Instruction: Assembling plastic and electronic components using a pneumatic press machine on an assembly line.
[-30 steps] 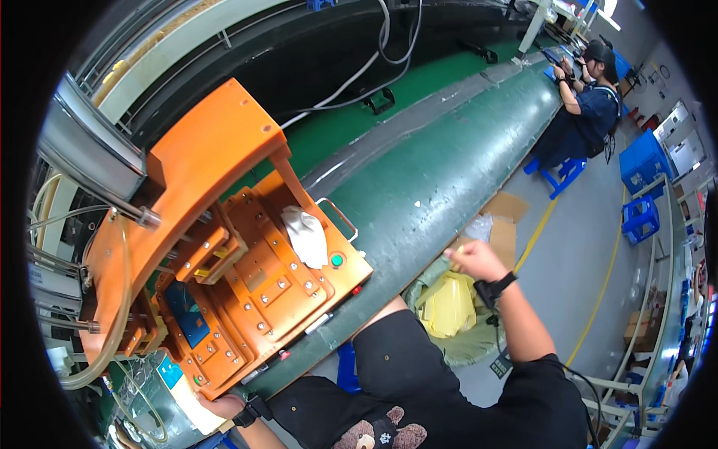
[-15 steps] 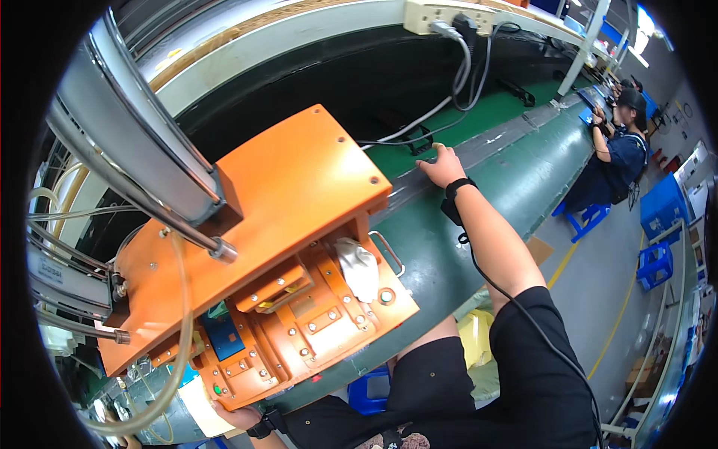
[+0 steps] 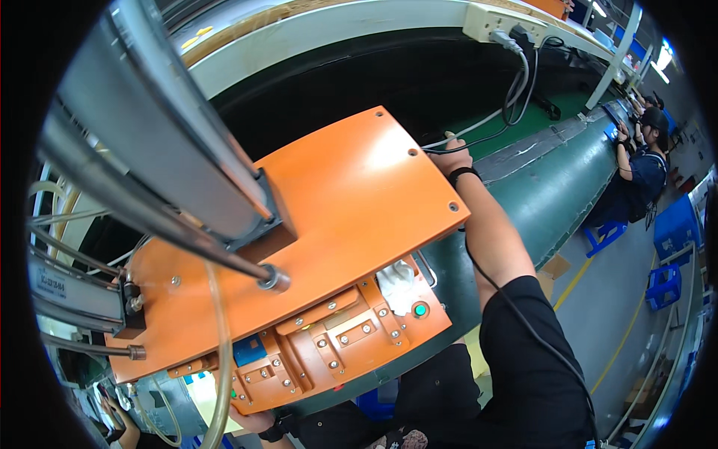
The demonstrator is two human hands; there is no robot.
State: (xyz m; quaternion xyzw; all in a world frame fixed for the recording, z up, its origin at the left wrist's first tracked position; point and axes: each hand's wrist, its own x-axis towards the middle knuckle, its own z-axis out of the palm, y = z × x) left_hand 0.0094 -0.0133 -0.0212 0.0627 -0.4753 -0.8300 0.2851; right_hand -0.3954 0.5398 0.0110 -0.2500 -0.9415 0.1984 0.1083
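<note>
An orange press machine (image 3: 359,179) with a thick top plate fills the middle. Beneath that plate, its lower fixture (image 3: 340,352) carries raised blocks and screws. My left hand (image 3: 254,421) touches the fixture's near left corner, close to a green button (image 3: 233,394); its fingertips are mostly hidden. Beyond the plate's right edge, my right hand (image 3: 452,159) is closed at a dark item I cannot make out, beside the cables. A blue block (image 3: 249,349) sits in the fixture's left part. A crumpled white cloth (image 3: 396,286) lies near the right green button (image 3: 420,309).
Large metal cylinders (image 3: 161,112) rise at the left, with a clear hose (image 3: 222,337) hanging in front. Cables (image 3: 516,90) run down from a power strip (image 3: 493,26). The green bench (image 3: 553,179) extends right, where another person (image 3: 643,165) sits working.
My right hand has gone from spread fingers over the bench to a closed hand beside the press's far right edge. The view has shifted, and my left hand stays at the fixture corner.
</note>
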